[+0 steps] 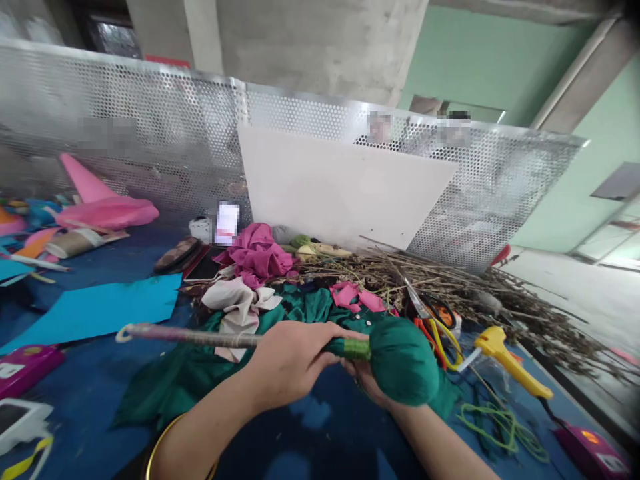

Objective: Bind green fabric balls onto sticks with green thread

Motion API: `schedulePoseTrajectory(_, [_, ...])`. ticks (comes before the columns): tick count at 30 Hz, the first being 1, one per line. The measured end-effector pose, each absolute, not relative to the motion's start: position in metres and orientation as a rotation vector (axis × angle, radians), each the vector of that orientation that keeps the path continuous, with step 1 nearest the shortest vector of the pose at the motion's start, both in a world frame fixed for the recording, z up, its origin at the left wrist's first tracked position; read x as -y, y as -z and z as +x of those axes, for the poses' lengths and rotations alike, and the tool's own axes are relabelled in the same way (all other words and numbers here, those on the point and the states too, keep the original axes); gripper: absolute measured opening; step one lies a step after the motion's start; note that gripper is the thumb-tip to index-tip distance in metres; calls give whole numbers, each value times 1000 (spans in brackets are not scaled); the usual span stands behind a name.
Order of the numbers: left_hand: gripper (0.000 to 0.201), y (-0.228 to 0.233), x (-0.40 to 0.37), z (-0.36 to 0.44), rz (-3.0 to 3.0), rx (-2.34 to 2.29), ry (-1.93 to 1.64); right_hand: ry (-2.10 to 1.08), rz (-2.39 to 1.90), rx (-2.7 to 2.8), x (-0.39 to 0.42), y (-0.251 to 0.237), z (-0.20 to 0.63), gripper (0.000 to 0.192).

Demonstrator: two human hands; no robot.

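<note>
My left hand (287, 360) is closed around a wrapped stick (195, 337) that lies nearly level and ends in a small pale ring at the left. At the stick's right end sits a round head covered in dark green cloth (406, 363). Light green thread (357, 349) is wound around the neck below this head. My right hand (371, 385) is closed at the neck, partly hidden under the round head, so its fingertips do not show fully. Beneath both hands, more dark green cloth (155, 393) is spread on the blue table (320, 440).
To the right are scissors (417, 297), a yellow glue gun (515, 360) and loose green cord (500, 427). Dry twigs (480, 287) lie along the back, before a white board (345, 187) and perforated metal screen. Magenta cloth (260, 253) and blue sheet (110, 307) lie left.
</note>
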State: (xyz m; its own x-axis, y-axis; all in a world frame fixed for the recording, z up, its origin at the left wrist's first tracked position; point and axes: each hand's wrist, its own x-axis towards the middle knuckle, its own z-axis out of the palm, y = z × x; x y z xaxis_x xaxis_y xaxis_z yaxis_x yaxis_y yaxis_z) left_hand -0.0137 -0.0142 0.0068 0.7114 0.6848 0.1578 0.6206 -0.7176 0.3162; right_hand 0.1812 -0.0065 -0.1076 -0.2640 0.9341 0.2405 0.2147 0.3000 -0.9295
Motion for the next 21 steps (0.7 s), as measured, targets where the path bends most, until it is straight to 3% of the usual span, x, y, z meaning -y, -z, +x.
schedulePoseTrajectory(3, [23,-3,11,-16,2617,-1181,-533,-909,-1080,1667,21,103,170,48])
schedulePoseTrajectory(12, [25,-6,11,-14,2390,-1496,-509,-227,-975,1784,65,66,159,25])
schedulePoseTrajectory(14, [25,-5,12,-12,2366,-1477,-482,-258,-880,1769,69,58,156,25])
schedulePoseTrajectory(19, [28,0,14,-6,2329,-1452,-402,-808,-659,1548,63,55,148,41])
schedulePoseTrajectory(21, [28,0,14,-5,2309,-1434,-429,-886,-671,1410,61,59,146,43])
